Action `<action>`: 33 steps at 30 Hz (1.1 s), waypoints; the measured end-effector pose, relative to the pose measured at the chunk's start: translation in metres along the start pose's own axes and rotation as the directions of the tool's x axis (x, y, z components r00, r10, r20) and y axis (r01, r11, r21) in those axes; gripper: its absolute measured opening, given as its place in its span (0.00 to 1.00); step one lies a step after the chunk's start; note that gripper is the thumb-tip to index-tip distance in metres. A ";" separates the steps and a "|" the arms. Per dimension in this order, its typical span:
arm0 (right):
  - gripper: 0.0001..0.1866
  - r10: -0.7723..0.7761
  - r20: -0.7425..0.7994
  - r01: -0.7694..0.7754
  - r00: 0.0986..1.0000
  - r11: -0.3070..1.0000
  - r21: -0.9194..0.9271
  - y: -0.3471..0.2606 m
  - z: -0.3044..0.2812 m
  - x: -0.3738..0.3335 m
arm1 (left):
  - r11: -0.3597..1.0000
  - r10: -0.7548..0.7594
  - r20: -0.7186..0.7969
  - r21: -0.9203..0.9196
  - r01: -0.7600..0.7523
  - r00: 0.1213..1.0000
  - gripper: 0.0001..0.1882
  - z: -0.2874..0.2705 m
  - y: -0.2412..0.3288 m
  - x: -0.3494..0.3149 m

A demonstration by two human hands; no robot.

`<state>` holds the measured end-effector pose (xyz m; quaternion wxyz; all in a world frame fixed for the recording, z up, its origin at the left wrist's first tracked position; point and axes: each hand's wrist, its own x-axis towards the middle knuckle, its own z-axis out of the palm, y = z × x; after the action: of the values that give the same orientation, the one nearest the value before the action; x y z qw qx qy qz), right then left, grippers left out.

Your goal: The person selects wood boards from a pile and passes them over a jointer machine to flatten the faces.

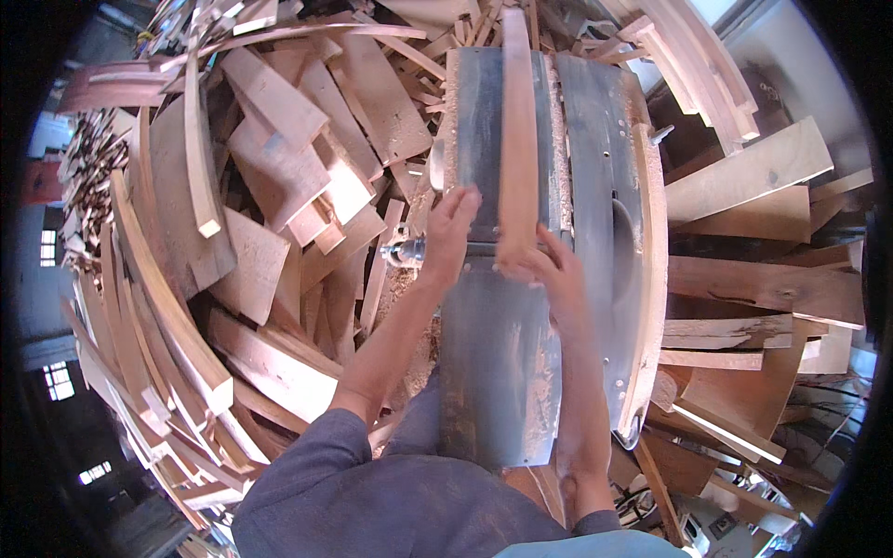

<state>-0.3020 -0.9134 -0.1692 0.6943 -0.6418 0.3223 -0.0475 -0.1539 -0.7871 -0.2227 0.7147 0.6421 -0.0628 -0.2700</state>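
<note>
A long, flat wooden strip [518, 139] lies lengthwise over the dark metal bed of a planing machine [493, 363], its far end reaching past the bed. At the strip's near end my right hand [544, 265] is closed, fingers and thumb around the end of the wood. Just left of the strip, above the slot across the bed, hovers my left hand [453, 237]. Its fingers are curled together with nothing visible in them, apart from the wood. Both hands are slightly smeared by motion.
A second metal table [595, 139] with a grey rounded blade-like shape [625, 251] adjoins on the right. Wood shavings [558, 121] line the bed edges. Loose boards [279, 167] are heaped at left; more planks [763, 279] stack at right. A metal fitting [405, 249] sticks out left.
</note>
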 end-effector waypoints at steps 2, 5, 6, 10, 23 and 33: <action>0.42 0.039 0.079 -0.075 0.996 0.845 0.529 0.024 0.001 -0.067 | 0.917 -0.269 0.041 -0.293 0.270 0.962 0.22 -0.003 -0.005 -0.028; 0.42 0.068 0.158 -0.169 0.985 0.546 0.821 0.045 0.006 -0.173 | 0.690 -0.315 0.343 -0.558 0.461 0.885 0.26 0.004 -0.038 -0.055; 0.41 0.074 0.200 -0.212 0.977 0.434 0.875 0.046 0.008 -0.205 | 0.607 -0.325 0.417 -0.595 0.526 0.848 0.26 0.009 -0.040 -0.060; 0.46 0.074 0.233 -0.245 0.970 0.338 0.909 0.080 0.003 -0.310 | 0.647 -0.463 0.327 -0.511 0.566 0.824 0.26 0.052 -0.029 -0.103; 0.31 0.106 0.157 -0.183 0.982 0.746 0.641 0.178 -0.124 -0.495 | 0.812 -0.033 -0.067 -0.584 -0.012 0.997 0.25 0.031 -0.022 -0.402; 0.23 0.150 0.435 -0.192 0.888 0.980 0.053 0.195 -0.061 -0.487 | 0.753 0.119 -0.451 -0.540 -0.376 0.885 0.28 -0.054 -0.011 -0.568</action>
<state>-0.7845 -0.6986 -0.1588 0.7791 -0.5721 0.2144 0.1409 -0.6145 -0.4748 -0.0959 0.9112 0.4008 0.0850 -0.0435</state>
